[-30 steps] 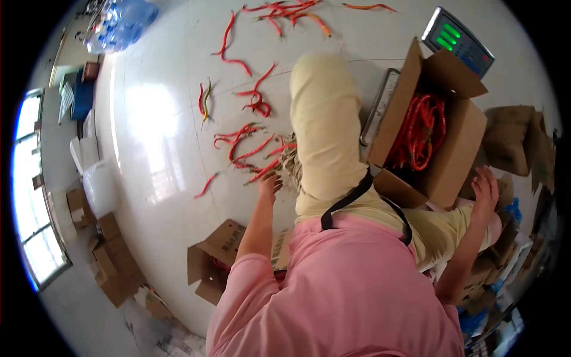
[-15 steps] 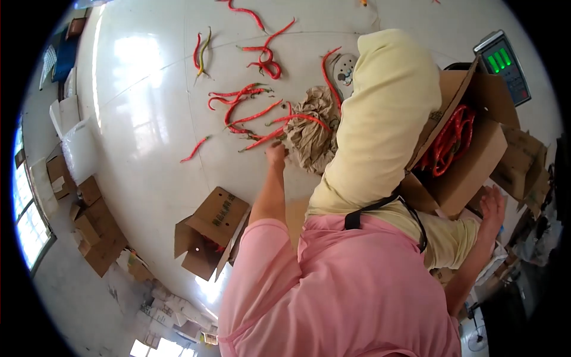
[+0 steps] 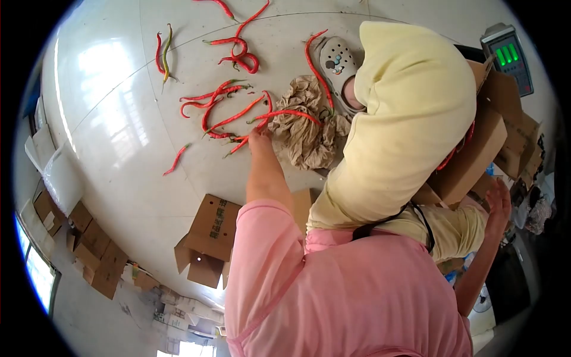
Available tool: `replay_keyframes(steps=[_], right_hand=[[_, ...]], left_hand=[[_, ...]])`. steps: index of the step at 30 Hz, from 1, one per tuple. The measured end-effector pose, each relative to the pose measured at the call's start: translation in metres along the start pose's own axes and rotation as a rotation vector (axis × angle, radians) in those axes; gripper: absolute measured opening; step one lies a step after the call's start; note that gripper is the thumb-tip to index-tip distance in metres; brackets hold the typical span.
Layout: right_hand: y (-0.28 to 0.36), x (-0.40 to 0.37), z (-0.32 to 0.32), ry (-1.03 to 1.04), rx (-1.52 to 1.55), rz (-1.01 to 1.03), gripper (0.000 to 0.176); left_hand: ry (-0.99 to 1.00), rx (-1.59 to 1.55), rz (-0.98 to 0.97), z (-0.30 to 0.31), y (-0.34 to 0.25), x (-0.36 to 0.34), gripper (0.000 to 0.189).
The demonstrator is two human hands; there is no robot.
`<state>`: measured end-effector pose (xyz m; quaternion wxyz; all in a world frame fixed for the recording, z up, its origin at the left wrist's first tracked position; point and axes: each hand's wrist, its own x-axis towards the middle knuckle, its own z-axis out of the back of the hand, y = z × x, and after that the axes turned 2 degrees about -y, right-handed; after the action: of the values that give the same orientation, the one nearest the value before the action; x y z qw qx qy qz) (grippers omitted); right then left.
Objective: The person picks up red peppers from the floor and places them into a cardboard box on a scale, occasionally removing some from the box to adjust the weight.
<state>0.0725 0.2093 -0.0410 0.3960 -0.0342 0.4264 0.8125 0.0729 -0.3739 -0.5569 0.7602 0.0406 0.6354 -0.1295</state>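
My left hand (image 3: 260,138) reaches down to the floor, its fingers closed at a red chili pepper (image 3: 266,113) beside the crumpled brown paper (image 3: 303,134). The fingertips are partly hidden by the back of the hand. Another long red chili pepper (image 3: 291,112) lies across the paper. Just left of the hand, several curved red chili peppers (image 3: 208,119) form a loose group. My right hand (image 3: 499,202) is at the far right near my knee, fingers stretched out and holding nothing, beside a cardboard box (image 3: 476,163) with red chili peppers (image 3: 458,152) inside, mostly hidden by my leg.
More chili peppers (image 3: 238,53) lie farther out on the tiled floor (image 3: 119,172), one of them yellow-green (image 3: 167,53). An open carton (image 3: 211,229) stands by my left elbow. A digital scale (image 3: 508,56) with green digits is at upper right. My clog (image 3: 336,62) is beside the paper.
My left hand has moved slightly forward onto the chili peppers by the paper. The view has shifted, showing more of my clog and less of the box's contents. My right hand has risen a little.
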Motion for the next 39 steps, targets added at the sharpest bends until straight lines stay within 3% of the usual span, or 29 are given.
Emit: replay_keyframes(steps=[1,5,7,8,11,14,17,21,24,27,28,30,32,33,34,39], right_hand=[[0.001,0.002,-0.002,-0.001,-0.007,0.002,0.034],[0.010,0.002,-0.014,0.022,-0.018,-0.012,0.034],[0.008,0.004,-0.011,0.057,-0.007,-0.009,0.033],[0.010,0.004,-0.012,0.045,-0.034,-0.013,0.034],[0.011,0.003,-0.015,0.033,-0.091,-0.014,0.034],[0.009,0.002,-0.015,0.041,-0.112,-0.001,0.036],[0.016,-0.002,-0.022,0.016,-0.133,-0.011,0.036],[0.012,0.001,-0.020,-0.014,-0.149,-0.035,0.035],[0.015,-0.001,-0.021,-0.026,-0.145,-0.060,0.034],[0.009,0.001,-0.021,-0.017,-0.088,-0.067,0.033],[0.005,0.001,-0.020,-0.012,-0.067,-0.069,0.033],[0.001,0.001,-0.021,0.025,-0.122,-0.034,0.032],[0.002,0.002,-0.024,0.051,-0.132,-0.032,0.032],[0.003,0.004,-0.026,0.053,-0.111,-0.044,0.032],[0.005,0.006,-0.027,0.052,-0.090,-0.056,0.032],[0.007,-0.002,-0.025,-0.002,-0.111,-0.065,0.033]], left_hand=[[-0.015,0.000,0.031,0.000,-0.001,0.008,0.024],[-0.237,0.126,-0.223,-0.002,0.006,0.001,0.024],[-0.376,0.086,-0.417,-0.039,0.008,-0.091,0.026],[-0.345,-0.013,-0.492,-0.053,0.008,-0.127,0.034],[-0.543,0.236,-0.769,-0.076,-0.009,-0.132,0.033],[-0.471,0.153,-0.594,-0.083,-0.031,-0.096,0.033],[-0.367,0.140,-0.364,-0.091,-0.043,-0.113,0.035],[-0.332,0.265,-0.469,-0.073,-0.045,-0.087,0.034],[-0.487,0.329,-0.653,-0.082,-0.034,-0.135,0.030],[-0.372,0.767,-1.364,-0.082,-0.033,-0.125,0.023],[-0.055,0.681,-1.310,-0.088,-0.030,-0.124,0.027],[0.269,0.779,-1.713,-0.112,-0.011,-0.144,0.028],[0.492,0.783,-1.208,-0.138,0.022,-0.140,0.018],[0.460,0.921,-1.421,-0.156,0.041,-0.137,0.015],[0.371,1.202,-1.433,-0.171,0.056,-0.150,0.021],[0.172,1.332,-1.057,-0.218,0.121,-0.137,0.037]])
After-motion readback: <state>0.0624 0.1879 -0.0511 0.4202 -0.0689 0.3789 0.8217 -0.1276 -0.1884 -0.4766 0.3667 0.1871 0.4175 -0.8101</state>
